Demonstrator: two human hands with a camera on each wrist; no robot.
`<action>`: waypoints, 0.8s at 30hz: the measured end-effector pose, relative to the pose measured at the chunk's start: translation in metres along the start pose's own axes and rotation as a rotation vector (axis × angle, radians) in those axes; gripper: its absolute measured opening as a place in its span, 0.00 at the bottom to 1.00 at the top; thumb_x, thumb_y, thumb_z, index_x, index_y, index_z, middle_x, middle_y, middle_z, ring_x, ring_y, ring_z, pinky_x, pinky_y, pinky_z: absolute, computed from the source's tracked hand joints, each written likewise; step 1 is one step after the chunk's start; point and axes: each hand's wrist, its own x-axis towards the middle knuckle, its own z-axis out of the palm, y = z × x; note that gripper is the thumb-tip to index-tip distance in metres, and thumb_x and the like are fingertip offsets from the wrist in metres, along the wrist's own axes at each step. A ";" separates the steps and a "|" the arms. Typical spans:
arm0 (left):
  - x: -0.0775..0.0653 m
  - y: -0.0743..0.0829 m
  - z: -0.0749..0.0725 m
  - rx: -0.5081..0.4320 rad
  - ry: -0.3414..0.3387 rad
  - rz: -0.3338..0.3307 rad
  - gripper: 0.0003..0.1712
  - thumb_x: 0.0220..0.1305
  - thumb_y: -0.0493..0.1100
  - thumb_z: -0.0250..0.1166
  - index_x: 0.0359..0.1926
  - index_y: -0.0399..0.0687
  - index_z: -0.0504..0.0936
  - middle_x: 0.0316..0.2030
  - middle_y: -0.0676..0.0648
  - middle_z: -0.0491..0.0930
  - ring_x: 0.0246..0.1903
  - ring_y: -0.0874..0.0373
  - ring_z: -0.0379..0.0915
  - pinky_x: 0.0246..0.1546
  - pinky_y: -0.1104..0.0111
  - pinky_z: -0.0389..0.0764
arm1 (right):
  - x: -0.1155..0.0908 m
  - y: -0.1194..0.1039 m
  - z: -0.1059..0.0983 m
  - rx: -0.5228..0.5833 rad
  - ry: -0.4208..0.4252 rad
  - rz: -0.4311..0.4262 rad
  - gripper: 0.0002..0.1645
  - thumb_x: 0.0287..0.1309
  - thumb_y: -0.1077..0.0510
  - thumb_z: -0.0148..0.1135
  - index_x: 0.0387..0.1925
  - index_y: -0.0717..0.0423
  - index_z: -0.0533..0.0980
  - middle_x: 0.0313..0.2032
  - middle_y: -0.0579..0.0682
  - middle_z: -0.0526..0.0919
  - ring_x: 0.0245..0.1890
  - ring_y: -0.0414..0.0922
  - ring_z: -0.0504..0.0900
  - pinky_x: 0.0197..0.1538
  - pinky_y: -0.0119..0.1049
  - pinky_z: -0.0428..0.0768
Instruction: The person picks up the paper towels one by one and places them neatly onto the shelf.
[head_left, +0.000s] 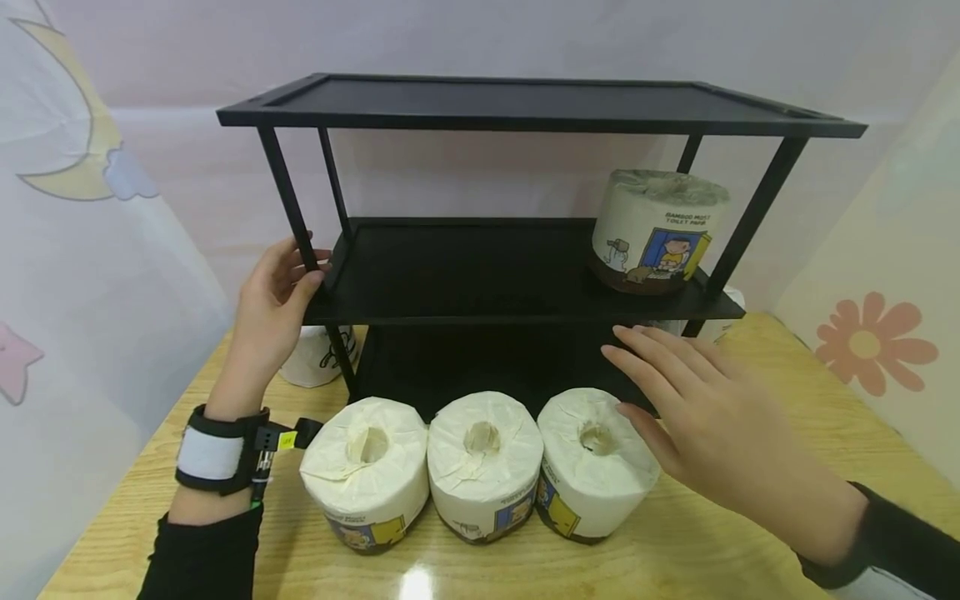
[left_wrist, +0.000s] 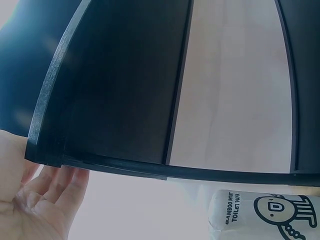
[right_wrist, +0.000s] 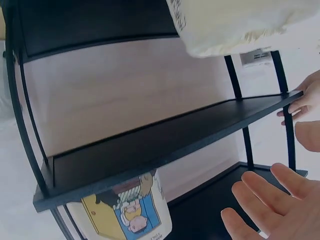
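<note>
A black tiered shelf rack (head_left: 465,312) stands on the wooden table. My left hand (head_left: 273,300) grips its left side, thumb and fingers around the front post at the middle tier. On the right end of that tier a wrapped toilet paper roll (head_left: 656,233) stands upright. Three more wrapped rolls stand in a row before the rack: a left roll (head_left: 366,475), a middle roll (head_left: 485,467) and a right roll (head_left: 596,462). My right hand (head_left: 697,408) holds nothing; its fingers are extended beside the right roll, below the middle tier's front edge.
Behind the rack's left side, another roll (head_left: 318,357) stands on the table (head_left: 300,500). A partly hidden white roll (head_left: 731,308) shows by the rack's right posts. Pale printed sheets (head_left: 480,42) with a moon and a flower surround the table.
</note>
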 end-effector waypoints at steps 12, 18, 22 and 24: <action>0.001 -0.001 0.000 0.000 0.001 0.006 0.27 0.74 0.35 0.54 0.71 0.45 0.65 0.59 0.37 0.75 0.58 0.47 0.74 0.60 0.68 0.72 | -0.017 -0.013 0.006 0.044 -0.095 0.019 0.33 0.78 0.43 0.34 0.60 0.61 0.75 0.59 0.58 0.78 0.57 0.57 0.77 0.54 0.54 0.76; 0.001 -0.002 0.001 0.007 0.001 0.021 0.27 0.75 0.35 0.54 0.72 0.45 0.64 0.58 0.37 0.76 0.58 0.48 0.74 0.61 0.68 0.72 | -0.021 -0.020 0.007 0.073 -0.113 0.030 0.34 0.78 0.40 0.34 0.61 0.58 0.75 0.60 0.56 0.77 0.57 0.55 0.77 0.54 0.52 0.76; 0.001 -0.002 0.001 0.016 -0.001 0.022 0.27 0.75 0.36 0.54 0.72 0.46 0.64 0.58 0.37 0.76 0.58 0.48 0.74 0.61 0.68 0.72 | -0.027 -0.024 0.007 0.078 -0.170 0.050 0.34 0.77 0.38 0.32 0.62 0.55 0.74 0.62 0.53 0.76 0.59 0.52 0.76 0.64 0.40 0.66; 0.000 -0.001 0.001 0.017 -0.003 0.023 0.27 0.75 0.36 0.54 0.72 0.45 0.64 0.57 0.37 0.76 0.58 0.48 0.74 0.61 0.68 0.72 | -0.030 -0.026 0.008 0.082 -0.196 0.058 0.34 0.77 0.38 0.32 0.62 0.55 0.75 0.62 0.53 0.76 0.59 0.51 0.76 0.69 0.34 0.58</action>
